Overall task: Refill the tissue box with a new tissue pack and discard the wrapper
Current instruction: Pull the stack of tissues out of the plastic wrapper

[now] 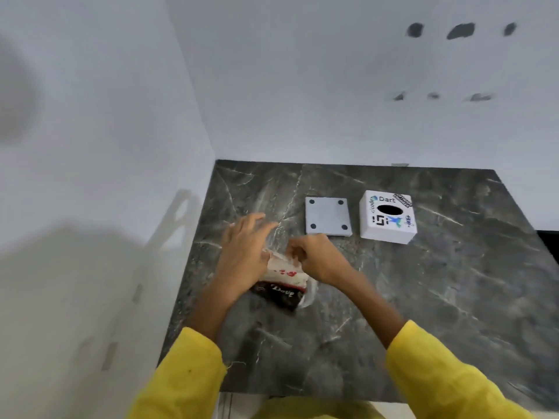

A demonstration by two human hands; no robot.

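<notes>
Tissue pack (282, 287): it lies on the dark marble counter (423, 297) just left of the frame's centre, between your two hands; its wrapper is white with red print at the far end and dark with white lettering at the near end.
Wrapper edge: a clear flap sticks out at the pack's lower right corner.
Your left hand (245, 255): it rests on the pack's left side, fingers stretched out and spread toward the top of the frame, palm pressing the pack rather than closing round it.
Your right hand (317, 258): it is curled tight, fingers pinched on the wrapper at the pack's far end.
Tissue box (388, 217): a white cube with stickers and an oval slot on top, standing right of centre, well apart from your hands.
Base plate (328, 216): a grey square panel with four dark dots at its corners lies flat just left of the box, near your right hand.
Sleeves (447, 376): yellow, at the bottom of the frame.
</notes>
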